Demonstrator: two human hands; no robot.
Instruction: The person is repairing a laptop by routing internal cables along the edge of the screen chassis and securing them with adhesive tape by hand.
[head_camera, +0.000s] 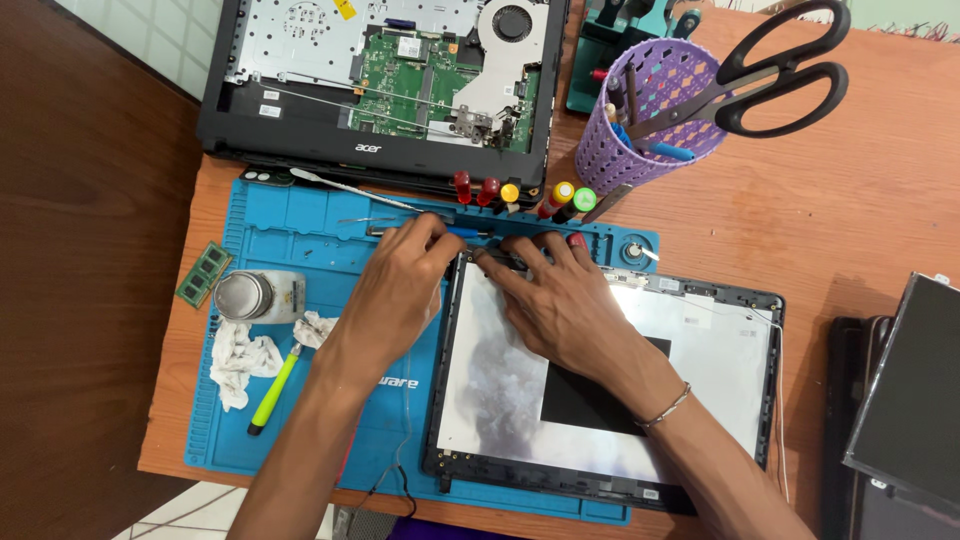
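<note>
1. A purple perforated cup (640, 150) is seen at the far side of the table; black-handled scissors (775, 75) and several pens are held in it, the scissors handles sticking out to the right.
2. A small metal-topped bottle (258, 296) is laid on its side on the blue mat (300, 420), with crumpled white tissue (240, 360) just beside it and a yellow-green tool (273, 390) lying between the tissue pieces.
3. A row of screwdrivers (520, 195) with red, yellow and green caps is lined up along the mat's far edge.
4. The left hand (395, 290) is placed palm down at the top-left corner of the screen lid (700, 340), its fingertips pinched around a thin blue-handled tool (465, 232) at the mat's tray edge.
5. The right hand (565, 300) is laid flat on the lid, fingers spread and pressed against its top edge; nothing is gripped by it. A thin bracelet is worn on that wrist.
6. The lid is found face up on the right half of the mat, its silvery inner panel and a black square patch exposed.
7. An opened laptop base (390, 80), circuit board and fan uncovered, is set beyond the mat. A memory stick (204, 273) is left on the bare wood by the mat's left edge.
8. The wooden table (850, 220) is bordered by dark brown flooring on the left; a dark panel (905, 390) is propped at the right edge.
</note>
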